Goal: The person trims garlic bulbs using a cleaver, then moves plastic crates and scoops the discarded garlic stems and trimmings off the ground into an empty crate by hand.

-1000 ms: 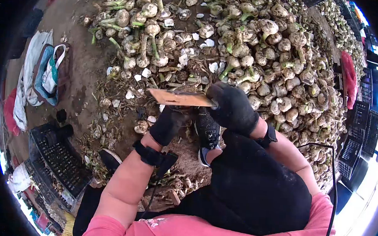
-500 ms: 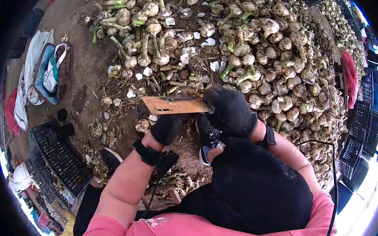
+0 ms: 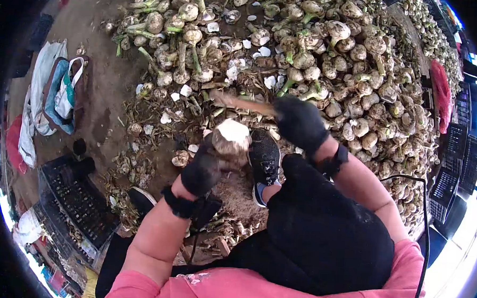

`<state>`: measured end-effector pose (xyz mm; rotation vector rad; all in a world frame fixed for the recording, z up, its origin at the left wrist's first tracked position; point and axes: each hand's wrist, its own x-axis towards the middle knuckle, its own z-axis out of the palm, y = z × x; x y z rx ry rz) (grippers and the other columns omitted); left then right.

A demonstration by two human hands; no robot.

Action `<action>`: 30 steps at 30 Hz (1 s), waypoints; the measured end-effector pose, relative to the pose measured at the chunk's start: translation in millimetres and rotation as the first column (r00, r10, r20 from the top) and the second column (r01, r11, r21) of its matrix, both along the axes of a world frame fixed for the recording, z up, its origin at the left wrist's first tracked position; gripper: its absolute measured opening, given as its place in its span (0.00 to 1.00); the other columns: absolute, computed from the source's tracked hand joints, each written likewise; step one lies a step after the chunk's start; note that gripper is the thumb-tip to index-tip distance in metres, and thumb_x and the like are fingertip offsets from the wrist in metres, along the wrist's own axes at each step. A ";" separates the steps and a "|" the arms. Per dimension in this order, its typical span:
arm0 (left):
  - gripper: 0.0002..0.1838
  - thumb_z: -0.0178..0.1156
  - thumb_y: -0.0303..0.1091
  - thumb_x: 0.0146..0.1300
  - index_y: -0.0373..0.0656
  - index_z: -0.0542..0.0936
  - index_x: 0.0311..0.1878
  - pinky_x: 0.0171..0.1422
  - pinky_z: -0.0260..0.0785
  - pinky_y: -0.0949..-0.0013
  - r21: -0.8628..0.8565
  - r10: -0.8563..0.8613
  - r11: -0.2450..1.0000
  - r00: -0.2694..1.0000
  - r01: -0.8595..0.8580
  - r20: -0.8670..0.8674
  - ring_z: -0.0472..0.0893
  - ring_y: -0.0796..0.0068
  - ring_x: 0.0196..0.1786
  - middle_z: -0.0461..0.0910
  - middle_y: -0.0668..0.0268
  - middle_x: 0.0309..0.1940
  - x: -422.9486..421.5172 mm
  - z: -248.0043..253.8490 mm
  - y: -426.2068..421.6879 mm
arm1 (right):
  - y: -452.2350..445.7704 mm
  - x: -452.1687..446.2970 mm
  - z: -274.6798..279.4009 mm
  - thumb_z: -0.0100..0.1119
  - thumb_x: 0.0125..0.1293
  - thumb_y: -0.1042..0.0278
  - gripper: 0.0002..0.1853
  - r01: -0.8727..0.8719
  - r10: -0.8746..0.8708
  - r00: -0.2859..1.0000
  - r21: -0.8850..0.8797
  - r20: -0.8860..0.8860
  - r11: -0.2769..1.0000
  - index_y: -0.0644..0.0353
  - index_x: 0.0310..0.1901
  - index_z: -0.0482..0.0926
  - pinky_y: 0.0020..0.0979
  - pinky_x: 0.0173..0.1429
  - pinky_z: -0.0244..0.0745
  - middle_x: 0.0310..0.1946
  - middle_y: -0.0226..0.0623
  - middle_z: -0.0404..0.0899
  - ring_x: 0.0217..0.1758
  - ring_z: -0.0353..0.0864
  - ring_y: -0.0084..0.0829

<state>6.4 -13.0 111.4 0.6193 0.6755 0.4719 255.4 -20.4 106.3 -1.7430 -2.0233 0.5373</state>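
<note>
1. The blade [image 3: 246, 103] has moved: half a second ago its wide side lay across the front of the left hand, and now it looks thin and blurry, a bit farther out from the person
2. With the blade out of the way, the bulb [image 3: 232, 138] shows, and its top is flat and bright white; before, the blade hid most of that spot
3. I think that white top is a fresh cut, so one slice looks done there, but the underside is hidden and I cannot tell how clean it is
4. The left hand [image 3: 202, 168], in a black glove, is curled around the bulb from the near side and holds it up over the ground, just beside the shoe [image 3: 264, 158]
5. The right hand [image 3: 299, 122], also in a black glove, grips one end of the blade, and the blade points across toward the left side
6. In this view there is a gap between blade and bulb, so they look apart
7. The big pile [image 3: 358, 90] on the right and the small heap [image 3: 174, 45] at the far left look the same as before, with white bits [image 3: 232, 73] on the ground between them
</note>
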 end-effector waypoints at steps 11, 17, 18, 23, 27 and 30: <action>0.26 0.61 0.25 0.57 0.39 0.66 0.59 0.48 0.73 0.68 0.848 0.238 0.481 0.897 0.224 -0.372 0.76 0.71 0.48 0.75 0.63 0.47 28.3 -33.7 30.9 | 7.1 -31.1 22.3 0.61 0.56 0.72 0.14 -0.060 -0.234 0.692 -0.378 -0.683 0.924 0.61 0.45 0.76 0.29 0.50 0.71 0.41 0.34 0.78 0.44 0.74 0.25; 0.20 0.61 0.23 0.55 0.39 0.71 0.51 0.47 0.72 0.66 0.402 0.169 0.908 0.982 -0.122 -0.085 0.78 0.67 0.43 0.77 0.58 0.42 34.7 -27.8 22.4 | 3.4 -22.4 13.1 0.61 0.53 0.67 0.13 0.011 -0.224 0.732 -0.318 -0.643 0.948 0.62 0.40 0.76 0.29 0.40 0.73 0.28 0.41 0.77 0.32 0.78 0.36; 0.18 0.60 0.22 0.54 0.39 0.72 0.50 0.47 0.72 0.66 0.289 0.170 0.946 0.984 -0.148 -0.051 0.78 0.67 0.43 0.77 0.58 0.41 32.6 -28.5 23.5 | 6.3 -17.9 20.1 0.61 0.53 0.67 0.13 0.015 -0.227 0.734 -0.319 -0.640 0.948 0.62 0.40 0.76 0.29 0.40 0.73 0.28 0.41 0.77 0.32 0.78 0.36; 0.13 0.54 0.16 0.53 0.41 0.76 0.42 0.47 0.72 0.70 0.816 0.301 0.577 0.928 0.007 -0.221 0.77 0.72 0.43 0.77 0.62 0.40 28.8 6.3 17.8 | -10.0 -0.3 6.8 0.60 0.54 0.69 0.11 -0.016 -0.065 0.964 -0.302 -0.257 0.953 0.61 0.39 0.77 0.34 0.35 0.72 0.25 0.42 0.77 0.31 0.76 0.37; 0.18 0.55 0.16 0.53 0.41 0.72 0.48 0.48 0.72 0.69 0.761 0.360 0.642 0.913 -0.093 -0.193 0.77 0.75 0.44 0.76 0.62 0.43 22.2 -25.0 19.0 | -22.0 3.8 8.8 0.62 0.54 0.70 0.12 0.116 -0.285 0.857 -0.379 -0.428 0.918 0.60 0.41 0.77 0.32 0.40 0.73 0.32 0.39 0.81 0.35 0.80 0.35; 0.27 0.59 0.19 0.53 0.42 0.67 0.58 0.52 0.70 0.68 0.418 0.248 0.879 0.969 -0.230 0.013 0.75 0.73 0.47 0.75 0.61 0.47 36.0 -31.7 1.3 | -9.7 -20.7 18.9 0.65 0.54 0.72 0.12 -0.019 -0.227 0.616 -0.302 -0.754 0.953 0.60 0.41 0.77 0.28 0.42 0.72 0.33 0.30 0.80 0.36 0.76 0.23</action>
